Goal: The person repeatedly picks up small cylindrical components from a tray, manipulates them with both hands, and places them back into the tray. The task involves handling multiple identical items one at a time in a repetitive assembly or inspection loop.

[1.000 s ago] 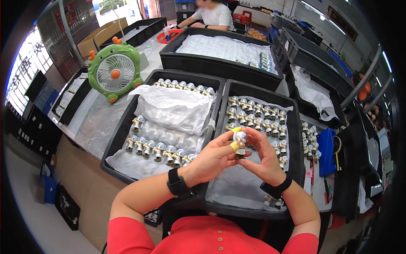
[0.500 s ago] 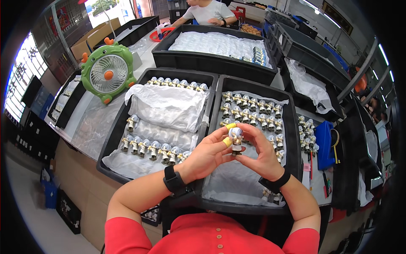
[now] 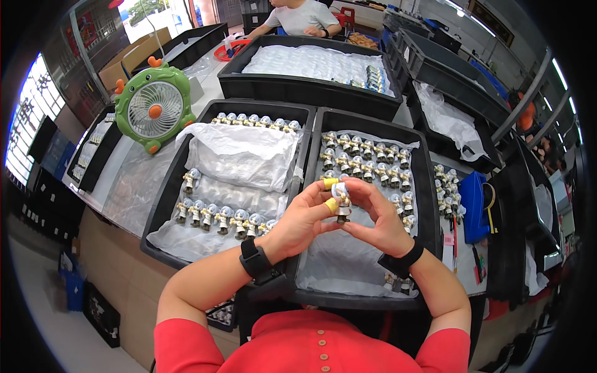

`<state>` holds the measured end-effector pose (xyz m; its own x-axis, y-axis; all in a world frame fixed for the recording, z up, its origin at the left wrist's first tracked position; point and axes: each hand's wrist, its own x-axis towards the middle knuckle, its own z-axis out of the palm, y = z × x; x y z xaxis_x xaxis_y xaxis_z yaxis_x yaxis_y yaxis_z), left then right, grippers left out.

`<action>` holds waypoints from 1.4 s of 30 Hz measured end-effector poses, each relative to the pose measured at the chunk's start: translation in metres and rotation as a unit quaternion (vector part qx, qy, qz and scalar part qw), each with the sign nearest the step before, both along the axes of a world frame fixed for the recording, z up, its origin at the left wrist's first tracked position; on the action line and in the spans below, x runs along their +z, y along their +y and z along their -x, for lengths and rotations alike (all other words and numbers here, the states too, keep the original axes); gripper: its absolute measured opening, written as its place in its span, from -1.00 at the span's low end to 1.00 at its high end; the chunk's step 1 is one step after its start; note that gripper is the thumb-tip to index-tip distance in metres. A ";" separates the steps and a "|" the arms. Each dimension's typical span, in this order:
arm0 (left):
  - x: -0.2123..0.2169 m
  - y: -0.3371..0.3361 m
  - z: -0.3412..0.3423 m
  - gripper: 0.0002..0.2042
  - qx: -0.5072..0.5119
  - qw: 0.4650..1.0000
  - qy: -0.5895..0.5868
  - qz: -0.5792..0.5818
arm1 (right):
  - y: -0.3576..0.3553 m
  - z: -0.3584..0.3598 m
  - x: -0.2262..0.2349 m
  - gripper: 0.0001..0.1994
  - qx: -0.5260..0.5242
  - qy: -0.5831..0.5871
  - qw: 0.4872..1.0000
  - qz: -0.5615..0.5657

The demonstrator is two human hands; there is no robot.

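A small figurine (image 3: 341, 202) with pale hair, a white and gold outfit and a dark base is held upright between both hands. Around its left side my left hand (image 3: 303, 219) is closed, with yellow covers on the thumb and a finger. My right hand (image 3: 377, 219) curves round the other side, its fingertips on the figurine. Both hands are above the right black tray (image 3: 429, 186), which is lined with white sheet and holds rows of similar figurines (image 3: 367, 149). In the left black tray (image 3: 163, 211), more figurines (image 3: 224, 217) lie in rows, partly under a white sheet (image 3: 245, 152).
A green fan (image 3: 154, 109) stands left of the trays. Behind them is a larger black tray (image 3: 311, 87), with a person (image 3: 305, 18) beyond it. On the right are loose figurines (image 3: 446, 189), a blue bin (image 3: 475, 205), pens and stacked black crates (image 3: 448, 68).
The figurine has turned slightly between my fingers and is now a little more side-on. Both hands stay close together, and the whole view has shifted slightly.
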<state>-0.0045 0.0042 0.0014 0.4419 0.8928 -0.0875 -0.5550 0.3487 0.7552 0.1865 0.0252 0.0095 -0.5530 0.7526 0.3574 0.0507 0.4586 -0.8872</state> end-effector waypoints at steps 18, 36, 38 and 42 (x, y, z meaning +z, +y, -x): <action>0.003 0.003 0.000 -0.57 -0.036 0.999 -0.028 0.000 | -0.003 0.000 0.002 -0.32 -0.084 -0.030 0.993 -0.079; -0.005 0.002 -0.003 -0.56 -0.052 0.998 -0.029 -0.010 | -0.002 0.000 0.003 -0.45 -0.104 -0.024 0.992 -0.065; -0.006 0.002 -0.002 -0.56 -0.056 0.998 -0.036 -0.004 | -0.001 -0.001 0.003 -0.47 -0.102 -0.020 0.993 -0.060; -0.005 0.002 -0.002 -0.59 -0.057 0.997 -0.048 0.005 | 0.001 -0.003 0.002 -0.53 -0.104 -0.016 0.993 -0.049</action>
